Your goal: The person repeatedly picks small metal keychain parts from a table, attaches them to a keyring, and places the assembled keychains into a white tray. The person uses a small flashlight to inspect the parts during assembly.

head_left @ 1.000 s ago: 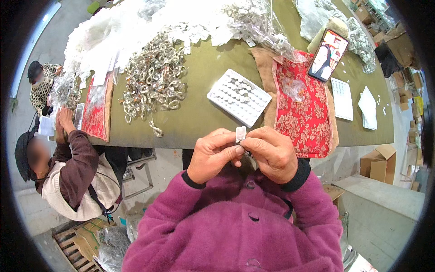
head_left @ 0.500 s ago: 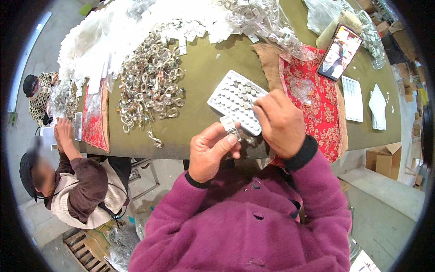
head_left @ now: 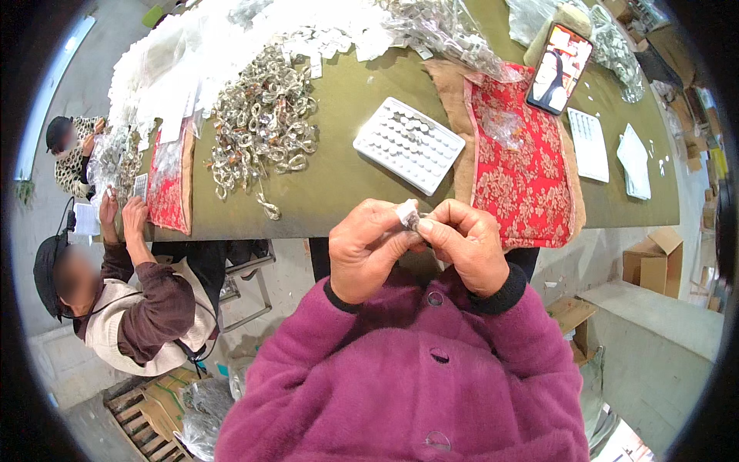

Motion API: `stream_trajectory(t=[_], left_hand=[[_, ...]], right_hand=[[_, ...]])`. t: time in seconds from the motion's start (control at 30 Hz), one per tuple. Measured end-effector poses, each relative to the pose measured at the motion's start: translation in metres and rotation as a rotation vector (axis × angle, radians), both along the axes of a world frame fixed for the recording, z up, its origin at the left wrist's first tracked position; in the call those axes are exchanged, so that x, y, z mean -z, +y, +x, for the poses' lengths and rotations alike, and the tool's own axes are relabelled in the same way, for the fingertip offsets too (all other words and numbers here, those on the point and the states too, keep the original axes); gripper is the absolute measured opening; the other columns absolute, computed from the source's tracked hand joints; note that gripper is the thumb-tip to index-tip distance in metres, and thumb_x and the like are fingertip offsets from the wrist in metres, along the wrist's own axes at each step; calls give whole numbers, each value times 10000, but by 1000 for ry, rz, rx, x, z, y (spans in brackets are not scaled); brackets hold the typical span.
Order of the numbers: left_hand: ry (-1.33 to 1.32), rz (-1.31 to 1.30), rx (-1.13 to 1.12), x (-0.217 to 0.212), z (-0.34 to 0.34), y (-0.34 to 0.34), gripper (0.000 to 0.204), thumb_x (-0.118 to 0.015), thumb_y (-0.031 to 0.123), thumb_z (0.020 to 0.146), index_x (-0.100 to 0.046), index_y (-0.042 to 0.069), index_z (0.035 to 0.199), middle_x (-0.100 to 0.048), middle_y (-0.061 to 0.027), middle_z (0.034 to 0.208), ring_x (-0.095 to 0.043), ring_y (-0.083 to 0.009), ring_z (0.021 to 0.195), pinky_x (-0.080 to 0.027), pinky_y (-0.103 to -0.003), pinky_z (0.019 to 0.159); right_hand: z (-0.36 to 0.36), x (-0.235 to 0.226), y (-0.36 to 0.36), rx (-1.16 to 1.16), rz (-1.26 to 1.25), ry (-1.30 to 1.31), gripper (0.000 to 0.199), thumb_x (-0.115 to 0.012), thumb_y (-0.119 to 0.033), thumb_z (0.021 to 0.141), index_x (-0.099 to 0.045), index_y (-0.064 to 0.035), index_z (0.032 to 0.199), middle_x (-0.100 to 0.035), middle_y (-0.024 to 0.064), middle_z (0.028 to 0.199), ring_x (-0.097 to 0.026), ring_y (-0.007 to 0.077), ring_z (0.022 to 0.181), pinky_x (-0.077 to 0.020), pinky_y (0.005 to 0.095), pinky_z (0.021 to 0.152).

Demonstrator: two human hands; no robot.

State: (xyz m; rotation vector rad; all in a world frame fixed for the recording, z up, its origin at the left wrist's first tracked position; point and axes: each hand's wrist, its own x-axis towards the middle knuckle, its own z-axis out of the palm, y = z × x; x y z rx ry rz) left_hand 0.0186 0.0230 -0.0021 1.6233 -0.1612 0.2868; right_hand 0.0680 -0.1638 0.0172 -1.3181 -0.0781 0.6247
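Person in a purple jacket (head_left: pixel 400 369), seen from above, works with two bare hands at the near edge of a green table (head_left: pixel 342 123). The left hand (head_left: pixel 368 250) has its grip closed, thumb and forefinger pinching a small white piece (head_left: pixel 407 212) whose lower end looks shiny. The right hand (head_left: pixel 466 246) meets it, its thumb and fingertip pressed together on that lower end; the fingers hide the finer detail. The piece is in front of the chest, just at the table's edge, its pale end pointing up.

Beyond the hands lies a white tray (head_left: pixel 419 179) of small round hollows, with grey discs (head_left: pixel 412 127) gathered toward its far side. Left of the tray spreads a heap of looped cords (head_left: pixel 262 123). To its right is a red floral cloth (head_left: pixel 523 177), with a lit phone (head_left: pixel 558 69) propped near its far end. A second white tray (head_left: pixel 589 146) lies right of the cloth. At far left, a co-worker in a pale vest (head_left: pixel 115 331) sits at the same table, both hands raised near its edge.
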Motion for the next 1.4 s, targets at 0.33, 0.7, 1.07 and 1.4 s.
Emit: stream_trajectory(t=[0.33,0.7,1.07,1.4], left_hand=[[381,-405,167,-5,-16,-2,215,-679,-42,967,-714,-55,1179,-699,-79,981,-695,-134,761,-577,-259,665],[339,-436,205,-17,-24,-23,329,-762,-112,831,-774,-43,1153,-663,-46,1137,-663,-132,1002,-550,-260,841],[341,-498,151,8,-13,-16,348,-766,-123,851,-749,-16,1182,-770,-148,1054,-729,-198,854,-601,-304,700],[-127,391,158,-19,3,-10,339,-898,-42,734,-808,12,1057,-769,-126,1004,-740,-210,866,-593,-305,749]], right_hand=[[-25,3,-10,219,-331,-613,98,-735,-80,972,-677,-2,984,-656,118,927,-659,240,811,-520,360,717],[-37,2,-29,-122,-93,-123,228,-567,-149,1113,-703,23,1051,-681,17,871,-616,84,777,-517,275,719],[-35,22,-39,-89,152,79,306,-575,-276,1126,-680,-16,1002,-680,44,828,-552,66,655,-518,241,679],[-23,0,-48,-95,-67,-132,137,-669,-124,1037,-719,-2,996,-675,-19,841,-585,62,747,-486,247,682]])
